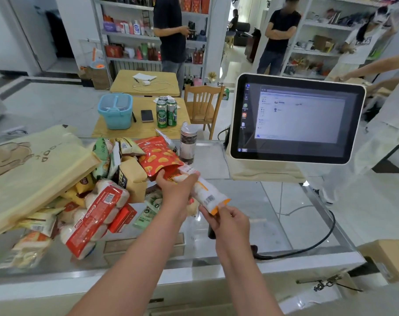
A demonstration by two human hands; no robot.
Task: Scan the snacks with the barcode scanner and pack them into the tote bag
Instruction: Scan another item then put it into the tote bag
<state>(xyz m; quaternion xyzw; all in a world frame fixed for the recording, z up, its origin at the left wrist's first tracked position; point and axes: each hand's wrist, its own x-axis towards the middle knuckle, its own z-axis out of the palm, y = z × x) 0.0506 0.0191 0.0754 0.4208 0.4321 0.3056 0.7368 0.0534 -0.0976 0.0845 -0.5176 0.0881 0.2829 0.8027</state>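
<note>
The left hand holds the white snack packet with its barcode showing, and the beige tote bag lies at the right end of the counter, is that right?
Not quite. The left hand does hold the white snack packet with its barcode showing, but the beige tote bag lies at the left end of the counter, as the head view shows.

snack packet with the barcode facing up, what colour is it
Mostly white packet with an orange end, clearest in head view.
</note>
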